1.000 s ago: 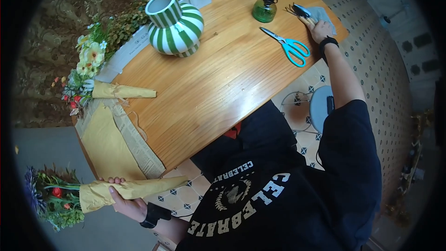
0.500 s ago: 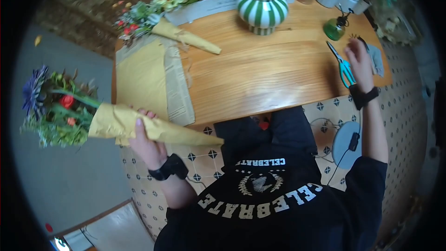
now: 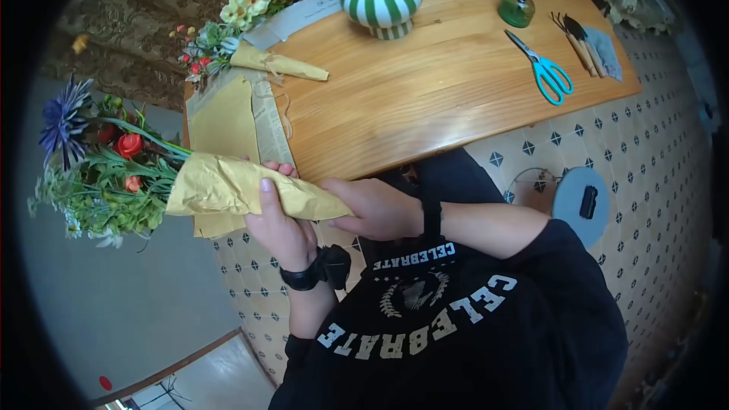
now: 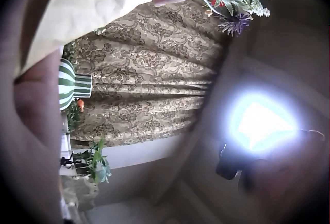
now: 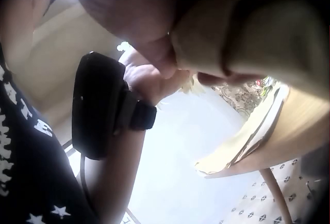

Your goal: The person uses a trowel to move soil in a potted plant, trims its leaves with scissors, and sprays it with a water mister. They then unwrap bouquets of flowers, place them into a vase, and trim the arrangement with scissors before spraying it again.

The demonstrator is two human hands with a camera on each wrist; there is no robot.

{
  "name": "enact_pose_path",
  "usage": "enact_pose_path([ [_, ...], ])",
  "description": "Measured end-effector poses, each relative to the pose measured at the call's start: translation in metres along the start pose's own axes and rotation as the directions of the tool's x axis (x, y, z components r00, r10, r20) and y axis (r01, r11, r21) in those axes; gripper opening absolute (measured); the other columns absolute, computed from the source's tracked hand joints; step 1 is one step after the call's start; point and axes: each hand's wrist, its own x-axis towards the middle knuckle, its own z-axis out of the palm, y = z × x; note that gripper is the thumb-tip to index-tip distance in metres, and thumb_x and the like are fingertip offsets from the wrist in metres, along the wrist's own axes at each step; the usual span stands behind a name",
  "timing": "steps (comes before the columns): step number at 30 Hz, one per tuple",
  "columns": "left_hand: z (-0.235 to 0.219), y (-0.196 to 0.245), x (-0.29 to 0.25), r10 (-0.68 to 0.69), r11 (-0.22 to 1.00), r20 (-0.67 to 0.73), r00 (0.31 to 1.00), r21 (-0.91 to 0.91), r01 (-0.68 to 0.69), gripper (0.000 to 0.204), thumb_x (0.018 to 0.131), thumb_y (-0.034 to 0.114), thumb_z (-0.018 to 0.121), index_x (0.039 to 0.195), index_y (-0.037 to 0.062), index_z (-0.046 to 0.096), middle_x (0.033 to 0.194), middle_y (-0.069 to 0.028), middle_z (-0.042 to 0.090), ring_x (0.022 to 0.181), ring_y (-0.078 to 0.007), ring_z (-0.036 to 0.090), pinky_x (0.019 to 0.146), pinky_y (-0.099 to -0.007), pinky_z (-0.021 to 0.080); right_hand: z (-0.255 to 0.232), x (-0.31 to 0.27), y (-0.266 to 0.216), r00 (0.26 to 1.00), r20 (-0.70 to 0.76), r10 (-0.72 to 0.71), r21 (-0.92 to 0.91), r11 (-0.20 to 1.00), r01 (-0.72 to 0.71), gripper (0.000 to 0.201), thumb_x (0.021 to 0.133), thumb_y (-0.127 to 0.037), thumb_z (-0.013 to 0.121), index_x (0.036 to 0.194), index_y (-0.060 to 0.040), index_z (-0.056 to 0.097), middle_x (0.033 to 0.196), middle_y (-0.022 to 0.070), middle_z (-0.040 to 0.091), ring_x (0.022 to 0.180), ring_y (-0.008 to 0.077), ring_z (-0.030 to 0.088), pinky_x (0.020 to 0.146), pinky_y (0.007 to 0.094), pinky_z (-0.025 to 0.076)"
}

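- Head view, left of centre: left hand (image 3: 282,229) grips the wrapped bouquet (image 3: 216,186)
- Frame centre: right hand (image 3: 385,209) grips its tapered end (image 3: 322,203)
- Upper right: scissors (image 3: 536,61) lie on table (image 3: 425,106)

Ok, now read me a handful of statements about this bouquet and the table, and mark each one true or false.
1. The left grip and right grip both hold the bouquet. True.
2. The scissors and striped vase are on the table. True.
3. The bouquet stands in the striped vase. False: it is held in front of the person, away from the vase.
4. The spray bottle has a green body. True.
5. The scissors have red handles. False: they are turquoise.
6. The striped vase lies on its side. False: it stands upright.
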Motion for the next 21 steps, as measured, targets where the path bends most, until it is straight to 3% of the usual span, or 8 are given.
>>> enact_pose_path([
  [3, -0.002, 0.006, 0.0, 0.026, 0.999, 0.032, 0.999, 0.028, -0.027, 0.046, 0.098, 0.021, 0.046, 0.136, -0.0019, 0.033, 0.112, -0.0159, 0.053, 0.097, -0.0249, 0.054, 0.089, -0.0408, 0.046, -0.012, -0.002, -0.012, 0.998, 0.064, -0.012, 0.122, 0.992, 0.004, 0.037, 0.085, -0.021, 0.062, 0.113, 0.0001, 0.05, 0.094, 0.021, 0.063, 0.09, 0.036, 0.062, 0.075, 0.0403, 0.048],
  [6, -0.008, -0.008, 0.0, 0.063, 0.972, 0.19, 0.98, -0.236, -0.017, 0.055, 0.097, 0.034, 0.049, 0.138, 0.0015, 0.033, 0.117, -0.0146, 0.052, 0.103, -0.0269, 0.052, 0.093, -0.0443, 0.043, -0.021, -0.005, -0.001, 0.992, 0.054, -0.115, 0.308, 0.947, 0.093, 0.032, 0.085, -0.023, 0.061, 0.104, 0.0012, 0.052, 0.087, 0.0188, 0.063, 0.083, 0.0328, 0.063, 0.073, 0.0383, 0.049],
  [10, -0.001, -0.02, 0.007, -0.028, 0.851, 0.472, 0.881, -0.451, 0.269, 0.074, 0.087, 0.043, 0.064, 0.142, 0.006, 0.03, 0.121, -0.013, 0.05, 0.112, -0.0276, 0.048, 0.094, -0.0435, 0.042, -0.041, -0.011, 0.01, 0.969, 0.195, -0.149, 0.512, 0.858, 0.029, 0.036, 0.087, -0.025, 0.061, 0.109, 0.0015, 0.054, 0.091, 0.0153, 0.063, 0.085, 0.0244, 0.062, 0.076, 0.035, 0.047],
  [14, 0.008, -0.049, 0.018, -0.036, 0.761, 0.479, 0.877, -0.556, 0.335, 0.063, 0.089, 0.036, 0.065, 0.137, 0.0093, 0.033, 0.086, -0.0025, 0.05, 0.07, -0.015, 0.051, 0.069, -0.0314, 0.045, -0.056, -0.005, 0.045, 0.906, 0.418, -0.063, 0.551, 0.811, -0.198, 0.039, 0.089, -0.031, 0.062, 0.108, 0.0022, 0.055, 0.091, 0.0132, 0.062, 0.086, 0.0228, 0.062, 0.075, 0.0343, 0.047],
  [16, 0.017, -0.048, 0.024, -0.08, 0.839, 0.369, 0.926, -0.477, 0.263, 0.047, 0.091, 0.031, 0.061, 0.128, 0.0109, 0.039, 0.075, 0.0013, 0.04, 0.06, -0.0097, 0.042, 0.061, -0.0281, 0.041, -0.079, -0.005, 0.038, 0.856, 0.513, 0.056, 0.465, 0.82, -0.333, 0.041, 0.089, -0.032, 0.062, 0.109, 0.0025, 0.055, 0.094, 0.0149, 0.062, 0.087, 0.0238, 0.062, 0.075, 0.0349, 0.048],
  [17, 0.017, -0.045, 0.027, -0.094, 0.863, 0.335, 0.938, -0.442, 0.244, 0.045, 0.092, 0.031, 0.06, 0.126, 0.0111, 0.039, 0.074, 0.0015, 0.039, 0.059, -0.0094, 0.042, 0.061, -0.0277, 0.041, -0.081, -0.01, 0.045, 0.959, 0.276, -0.071, 0.316, 0.948, -0.021, 0.041, 0.086, -0.029, 0.064, 0.11, 0.0026, 0.055, 0.1, 0.0184, 0.061, 0.09, 0.029, 0.062, 0.075, 0.0371, 0.049],
  [20, 0.012, -0.043, 0.045, -0.109, 0.894, 0.308, 0.945, -0.384, 0.229, 0.036, 0.093, 0.028, 0.056, 0.121, 0.0105, 0.04, 0.073, 0.0017, 0.035, 0.06, -0.0093, 0.04, 0.061, -0.0266, 0.041, -0.114, -0.024, 0.065, 0.978, -0.047, -0.204, -0.049, 0.978, 0.202, 0.043, 0.081, -0.025, 0.069, 0.11, 0.0028, 0.055, 0.101, 0.0197, 0.061, 0.091, 0.0346, 0.061, 0.076, 0.0414, 0.048],
  [21, 0.01, -0.042, 0.048, -0.116, 0.898, 0.291, 0.95, -0.378, 0.226, 0.034, 0.093, 0.026, 0.056, 0.12, 0.0101, 0.041, 0.073, 0.0017, 0.035, 0.06, -0.0097, 0.04, 0.062, -0.0271, 0.041, -0.128, -0.03, 0.073, 0.977, -0.132, -0.168, -0.127, 0.98, 0.151, 0.045, 0.079, -0.024, 0.07, 0.111, 0.0029, 0.054, 0.104, 0.0205, 0.059, 0.095, 0.0356, 0.059, 0.08, 0.0424, 0.047],
])
